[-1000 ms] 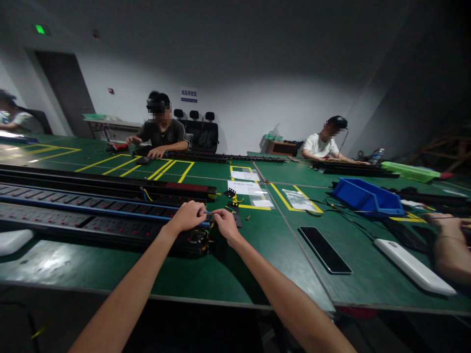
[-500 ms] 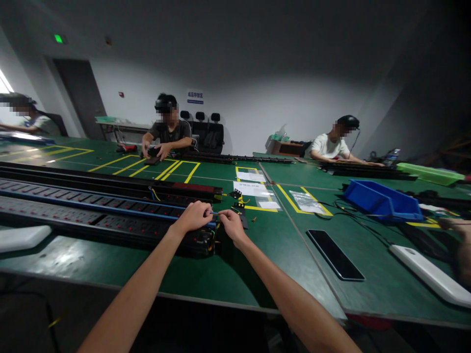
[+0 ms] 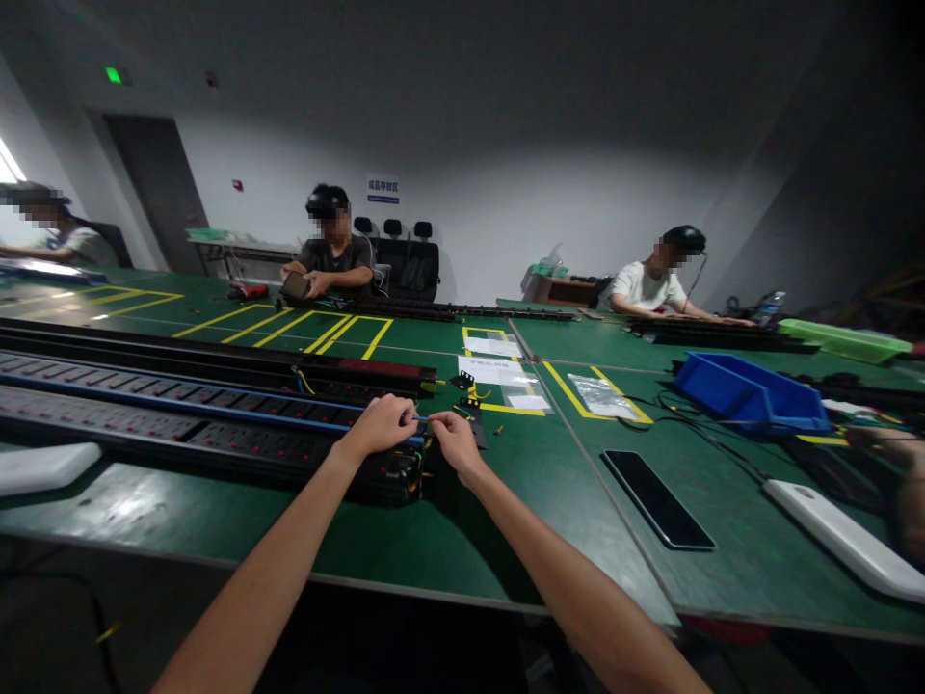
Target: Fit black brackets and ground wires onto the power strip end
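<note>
Long black socket strips [image 3: 246,441] with red marks lie side by side on the green table, with blue wires running along them. My left hand [image 3: 384,424] is closed over the right end of the strips, its fingers pinching a blue wire [image 3: 421,419]. Just right of it, my right hand [image 3: 454,441] pinches the same wire's end between thumb and finger. Beyond my right hand lies a black perforated bracket [image 3: 462,382] with yellow-green wires. A dark plate shows partly behind that hand.
A phone [image 3: 657,499], a white case [image 3: 842,540], a blue bin [image 3: 748,393] and black cables lie to the right. Another white case [image 3: 47,469] is at left. Paper sheets [image 3: 495,371] lie ahead. Several people sit around; a person's hand is at the right edge.
Across the table, a person has lifted a dark block off the surface and tilted it up. My two hands have hardly moved.
</note>
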`<action>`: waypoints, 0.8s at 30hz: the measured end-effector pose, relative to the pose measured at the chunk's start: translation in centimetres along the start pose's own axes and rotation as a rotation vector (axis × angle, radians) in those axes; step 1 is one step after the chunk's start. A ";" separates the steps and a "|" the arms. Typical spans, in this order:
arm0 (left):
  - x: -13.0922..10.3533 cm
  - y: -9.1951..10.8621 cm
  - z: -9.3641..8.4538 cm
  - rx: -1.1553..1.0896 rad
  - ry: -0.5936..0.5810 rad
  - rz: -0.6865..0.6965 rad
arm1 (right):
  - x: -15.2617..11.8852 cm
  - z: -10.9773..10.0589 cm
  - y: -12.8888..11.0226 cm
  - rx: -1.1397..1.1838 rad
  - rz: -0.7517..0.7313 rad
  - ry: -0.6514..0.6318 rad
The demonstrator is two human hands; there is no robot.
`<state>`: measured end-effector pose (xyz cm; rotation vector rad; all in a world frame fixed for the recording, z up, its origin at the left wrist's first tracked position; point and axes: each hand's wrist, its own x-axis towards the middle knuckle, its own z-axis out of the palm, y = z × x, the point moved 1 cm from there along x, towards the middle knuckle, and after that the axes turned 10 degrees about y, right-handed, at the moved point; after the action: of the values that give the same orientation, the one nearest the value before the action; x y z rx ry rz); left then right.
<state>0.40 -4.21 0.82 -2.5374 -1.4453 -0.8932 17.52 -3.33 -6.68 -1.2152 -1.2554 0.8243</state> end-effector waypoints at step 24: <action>0.1 -0.1 -0.1 0.002 -0.010 0.008 | -0.2 0.0 -0.2 -0.014 -0.009 0.007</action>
<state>0.32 -4.13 0.88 -2.5484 -1.4366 -0.8784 17.50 -3.54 -6.48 -1.2217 -1.2617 0.8058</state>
